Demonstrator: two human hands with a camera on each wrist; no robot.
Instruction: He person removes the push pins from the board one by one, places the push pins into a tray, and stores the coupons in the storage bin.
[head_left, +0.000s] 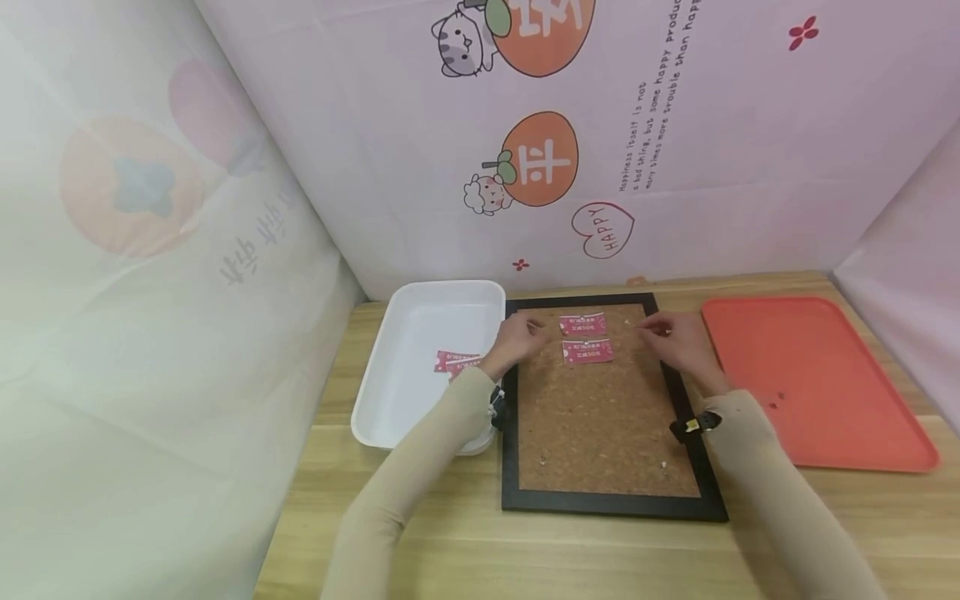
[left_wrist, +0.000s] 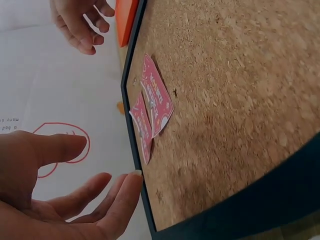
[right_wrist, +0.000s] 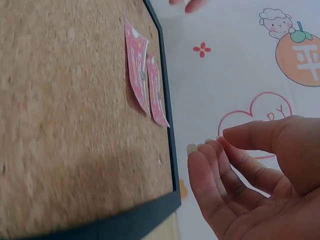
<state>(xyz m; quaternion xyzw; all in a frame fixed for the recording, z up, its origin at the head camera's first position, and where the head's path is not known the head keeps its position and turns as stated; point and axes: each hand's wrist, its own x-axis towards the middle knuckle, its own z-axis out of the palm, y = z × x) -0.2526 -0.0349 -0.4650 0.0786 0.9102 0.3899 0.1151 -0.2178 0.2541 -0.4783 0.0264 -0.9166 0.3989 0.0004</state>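
A cork board (head_left: 600, 425) in a black frame lies on the table, with two pink printed coupons (head_left: 588, 352) one above the other near its far end. A small pin head shows at the middle of each coupon's upper edge, and their corners lift slightly in the wrist views. My left hand (head_left: 519, 337) hovers over the board's left side, thumb and fingers apart with nothing between them. Over the far right edge of the frame is my right hand (head_left: 677, 337), fingers loosely bent, thumb tip close to the fingertips and nothing visible in it.
Left of the board stands a white basin (head_left: 405, 367) with pink coupons (head_left: 459, 363) inside, partly behind my left forearm. A red tray (head_left: 825, 375) with a few tiny dark pieces lies to the right. A printed cloth (head_left: 420, 192) hangs behind the table.
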